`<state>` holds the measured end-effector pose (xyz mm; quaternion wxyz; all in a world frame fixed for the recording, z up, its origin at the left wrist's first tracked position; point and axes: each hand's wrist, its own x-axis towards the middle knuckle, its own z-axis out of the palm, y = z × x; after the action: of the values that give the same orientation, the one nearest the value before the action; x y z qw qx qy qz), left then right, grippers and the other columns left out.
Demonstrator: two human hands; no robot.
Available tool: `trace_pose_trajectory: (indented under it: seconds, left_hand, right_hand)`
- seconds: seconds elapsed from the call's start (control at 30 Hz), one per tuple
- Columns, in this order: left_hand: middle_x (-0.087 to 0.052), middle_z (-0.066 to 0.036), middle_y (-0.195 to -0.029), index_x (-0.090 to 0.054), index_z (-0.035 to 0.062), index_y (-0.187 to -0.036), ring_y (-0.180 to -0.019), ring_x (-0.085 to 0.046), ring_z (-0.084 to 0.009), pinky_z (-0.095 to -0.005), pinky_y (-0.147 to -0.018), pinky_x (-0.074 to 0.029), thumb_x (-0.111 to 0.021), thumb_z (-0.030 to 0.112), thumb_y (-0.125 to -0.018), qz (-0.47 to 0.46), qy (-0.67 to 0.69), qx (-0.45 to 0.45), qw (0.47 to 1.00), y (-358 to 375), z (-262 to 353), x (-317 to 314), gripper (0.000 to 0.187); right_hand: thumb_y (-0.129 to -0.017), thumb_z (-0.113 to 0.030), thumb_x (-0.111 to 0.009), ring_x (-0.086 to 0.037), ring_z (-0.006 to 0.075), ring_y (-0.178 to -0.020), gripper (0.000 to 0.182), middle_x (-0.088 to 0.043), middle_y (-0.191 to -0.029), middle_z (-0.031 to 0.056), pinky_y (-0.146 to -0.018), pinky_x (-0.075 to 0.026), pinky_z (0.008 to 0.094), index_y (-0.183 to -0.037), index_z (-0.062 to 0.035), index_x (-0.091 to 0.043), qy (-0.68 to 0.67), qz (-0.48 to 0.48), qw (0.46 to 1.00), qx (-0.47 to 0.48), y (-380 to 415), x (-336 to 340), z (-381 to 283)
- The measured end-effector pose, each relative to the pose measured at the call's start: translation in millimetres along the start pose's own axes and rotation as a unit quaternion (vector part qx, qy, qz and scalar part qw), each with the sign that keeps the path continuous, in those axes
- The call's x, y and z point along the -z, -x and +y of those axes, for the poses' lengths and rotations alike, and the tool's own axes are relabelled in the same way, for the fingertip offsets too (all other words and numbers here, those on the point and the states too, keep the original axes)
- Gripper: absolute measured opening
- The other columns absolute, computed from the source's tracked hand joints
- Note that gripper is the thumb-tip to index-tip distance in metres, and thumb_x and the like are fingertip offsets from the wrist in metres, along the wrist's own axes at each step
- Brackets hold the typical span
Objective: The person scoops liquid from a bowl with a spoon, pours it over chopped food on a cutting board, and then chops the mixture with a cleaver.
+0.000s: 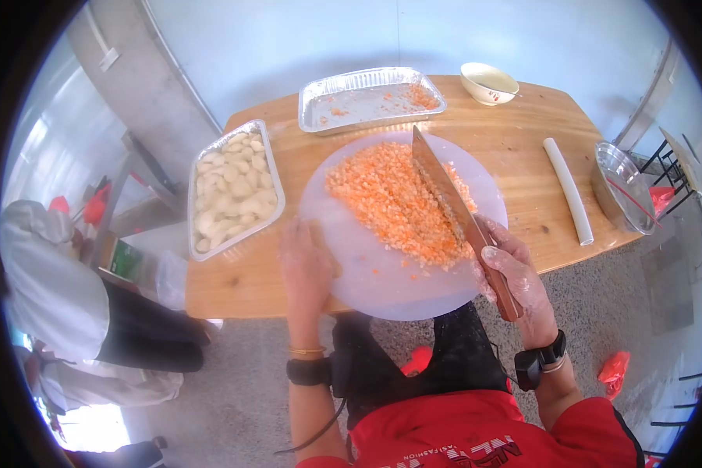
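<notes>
My right hand point(511, 269) is wrapped round the wooden handle of a large cleaver point(448, 191). The blade lies across a pile of finely chopped orange and white food point(390, 203) on a round whitish board point(343, 269). Bits of food cling to my right fingers. At the board's left edge rests my left hand point(308, 253), its fingers toward the board; it looks blurred and I cannot make out whether they are apart.
A foil tray point(272, 168) of pale pieces stands left, another foil tray point(320, 123) with orange bits behind the board. A bowl point(487, 82), a white roll point(568, 191) and a metal basin point(620, 187) are on the wooden table point(242, 285). A person point(62, 288) is at the left.
</notes>
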<state>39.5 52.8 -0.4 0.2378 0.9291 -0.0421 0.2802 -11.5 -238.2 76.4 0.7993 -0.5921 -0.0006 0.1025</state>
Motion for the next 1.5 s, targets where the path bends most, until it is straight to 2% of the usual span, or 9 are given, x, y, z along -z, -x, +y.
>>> trace_pose_trajectory:
  seconds: [0.23,0.37,0.43,0.63,0.73,0.97,1.13,1.33,1.5]
  left_hand:
    - [-0.045,-0.027,-0.125,-0.046,-0.006,-0.12,-0.116,-0.043,-0.0418,-0.047,-0.099,-0.034,-0.047,0.0,-0.075,-0.026,-0.004,0.019,0.999,-3,5,6,0.045]
    - [-0.045,-0.026,-0.125,-0.046,-0.006,-0.12,-0.115,-0.043,-0.042,-0.0468,-0.098,-0.035,-0.047,0.0,-0.075,-0.013,-0.015,0.007,1.0,-2,3,3,0.045]
    - [-0.045,-0.026,-0.125,-0.046,-0.006,-0.12,-0.114,-0.044,-0.0415,-0.0463,-0.097,-0.035,-0.047,0.0,-0.075,-0.011,-0.017,0.0,1.0,-2,2,3,0.046]
    - [-0.045,-0.025,-0.125,-0.047,-0.0065,-0.119,-0.114,-0.044,-0.0412,-0.0468,-0.098,-0.035,-0.049,0.0,-0.074,-0.013,-0.019,0.006,1.0,-2,1,3,0.045]
    - [-0.045,-0.024,-0.124,-0.047,-0.0063,-0.119,-0.114,-0.044,-0.0414,-0.0471,-0.098,-0.034,-0.049,0.0,-0.074,-0.015,-0.021,0.008,1.0,-2,2,3,0.045]
    - [-0.045,-0.024,-0.127,-0.047,-0.0064,-0.121,-0.117,-0.043,-0.0391,-0.0446,-0.1,-0.033,-0.045,-0.001,-0.073,-0.028,-0.015,0.022,0.999,-3,4,6,0.048]
    - [-0.045,-0.024,-0.127,-0.047,-0.0062,-0.121,-0.117,-0.043,-0.0381,-0.0447,-0.1,-0.033,-0.045,-0.001,-0.073,-0.023,-0.006,0.024,0.999,-3,5,5,0.048]
    - [-0.045,-0.025,-0.124,-0.045,-0.0057,-0.12,-0.115,-0.044,-0.0393,-0.0471,-0.1,-0.032,-0.049,0.0,-0.074,-0.027,-0.021,0.011,0.999,-4,4,6,0.046]
    - [-0.045,-0.025,-0.124,-0.045,-0.0061,-0.12,-0.115,-0.044,-0.0391,-0.0472,-0.1,-0.031,-0.049,0.0,-0.074,-0.021,-0.026,0.003,0.999,-4,4,5,0.047]
  right_hand:
    - [-0.081,-0.02,-0.058,-0.045,0.0113,-0.044,0.064,-0.051,-0.068,0.0089,-0.037,-0.036,0.0203,-0.135,0.0017,-0.033,-0.069,0.017,0.997,0.003,28,-11,-14]
    - [-0.078,-0.019,-0.059,-0.045,0.0109,-0.045,0.064,-0.051,-0.068,0.0093,-0.036,-0.036,0.0201,-0.134,0.0016,-0.034,-0.061,0.005,0.997,-0.038,35,-14,-7]
    - [-0.084,-0.016,-0.054,-0.046,0.0082,-0.045,0.058,-0.053,-0.068,0.0064,-0.038,-0.037,0.0186,-0.135,0.0013,-0.034,-0.039,-0.027,0.998,-0.052,31,-12,0]
    - [-0.084,-0.018,-0.055,-0.047,0.0081,-0.047,0.059,-0.052,-0.068,0.0061,-0.039,-0.038,0.0189,-0.135,0.0016,-0.033,-0.06,-0.039,0.997,-0.015,31,-17,-6]
    - [-0.084,-0.017,-0.053,-0.047,0.0083,-0.047,0.059,-0.052,-0.068,0.0061,-0.04,-0.038,0.0189,-0.136,0.0016,-0.033,-0.033,-0.021,0.998,-0.045,29,-16,1]
    - [-0.085,-0.016,-0.053,-0.047,0.0082,-0.047,0.058,-0.052,-0.069,0.006,-0.04,-0.038,0.0186,-0.136,0.0017,-0.032,-0.054,-0.04,0.997,-0.027,27,-19,-2]
    - [-0.085,-0.015,-0.053,-0.047,0.0086,-0.048,0.059,-0.053,-0.069,0.0064,-0.04,-0.039,0.0192,-0.137,0.0011,-0.031,-0.019,-0.039,0.998,-0.052,27,-18,3]
    - [-0.085,-0.012,-0.052,-0.048,0.0089,-0.047,0.058,-0.053,-0.069,0.0059,-0.04,-0.039,0.0195,-0.137,0.0007,-0.031,-0.061,-0.035,0.997,-0.029,27,-20,-3]
    - [-0.085,-0.013,-0.053,-0.048,0.009,-0.048,0.058,-0.053,-0.07,0.0064,-0.039,-0.039,0.0194,-0.137,0.0008,-0.032,-0.037,-0.038,0.997,-0.051,21,-16,0]
